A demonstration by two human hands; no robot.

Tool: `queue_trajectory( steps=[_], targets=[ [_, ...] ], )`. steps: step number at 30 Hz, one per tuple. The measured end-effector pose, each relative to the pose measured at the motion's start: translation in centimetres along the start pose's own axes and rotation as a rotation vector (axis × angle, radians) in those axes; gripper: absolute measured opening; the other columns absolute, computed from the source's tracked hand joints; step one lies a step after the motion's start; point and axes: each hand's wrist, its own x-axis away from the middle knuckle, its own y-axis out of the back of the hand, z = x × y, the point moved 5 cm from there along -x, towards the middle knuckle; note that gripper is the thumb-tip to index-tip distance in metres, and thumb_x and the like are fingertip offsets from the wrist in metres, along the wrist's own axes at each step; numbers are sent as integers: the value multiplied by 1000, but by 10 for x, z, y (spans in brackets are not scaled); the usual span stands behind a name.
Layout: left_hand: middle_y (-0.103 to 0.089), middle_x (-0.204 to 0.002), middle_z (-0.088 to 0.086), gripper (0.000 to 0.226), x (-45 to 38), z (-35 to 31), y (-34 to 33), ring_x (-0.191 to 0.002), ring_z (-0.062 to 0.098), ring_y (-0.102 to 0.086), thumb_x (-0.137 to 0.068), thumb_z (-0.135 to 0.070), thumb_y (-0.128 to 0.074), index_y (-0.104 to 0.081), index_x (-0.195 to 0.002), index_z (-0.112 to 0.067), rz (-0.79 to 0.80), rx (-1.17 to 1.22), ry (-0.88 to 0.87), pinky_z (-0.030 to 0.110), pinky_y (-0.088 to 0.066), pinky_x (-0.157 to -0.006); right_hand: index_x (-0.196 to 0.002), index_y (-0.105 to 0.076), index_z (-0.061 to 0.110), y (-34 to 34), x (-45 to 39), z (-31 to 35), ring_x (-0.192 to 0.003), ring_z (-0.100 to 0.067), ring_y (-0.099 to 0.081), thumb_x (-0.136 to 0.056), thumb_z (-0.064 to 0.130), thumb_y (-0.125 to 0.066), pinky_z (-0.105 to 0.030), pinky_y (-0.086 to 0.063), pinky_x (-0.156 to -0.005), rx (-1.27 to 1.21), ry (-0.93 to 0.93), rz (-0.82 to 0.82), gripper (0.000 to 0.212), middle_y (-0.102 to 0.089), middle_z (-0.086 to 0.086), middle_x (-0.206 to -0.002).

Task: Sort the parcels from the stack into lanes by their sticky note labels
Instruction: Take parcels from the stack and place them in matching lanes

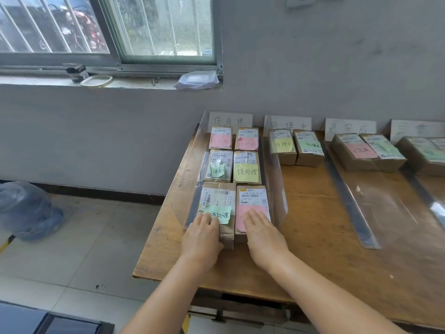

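Note:
On the wooden table (313,249), clear plastic dividers form lanes, each with a handwritten paper sign at the back. The leftmost lane holds several brown parcels in two columns. My left hand (201,239) lies flat on the near left parcel (218,201), which bears a green sticky note (220,214). My right hand (261,235) lies flat on the near right parcel (252,201), covering part of its pink sticky note (240,218). Both hands have fingers extended and grip nothing. The second lane holds two parcels (296,148) at the back.
A third lane holds two parcels (366,150), one with a pink note; more parcels (426,153) sit at the far right. A clear divider wall (277,184) stands right of my hands. The table's left edge drops to a tiled floor with a plastic bag (26,210).

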Motion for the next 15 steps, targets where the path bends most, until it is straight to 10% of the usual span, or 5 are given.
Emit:
queue_trajectory(
  steps=[15],
  targets=[
    [-5, -160, -1, 85, 14, -97, 26, -146, 20, 0, -90, -43, -58, -2, -151, -24, -67, 57, -89, 37, -8, -116, -151, 7, 20, 48, 75, -71, -145, -17, 15, -92, 34, -57, -32, 11, -110, 28, -60, -232, 88, 10, 0, -160]
  ],
)
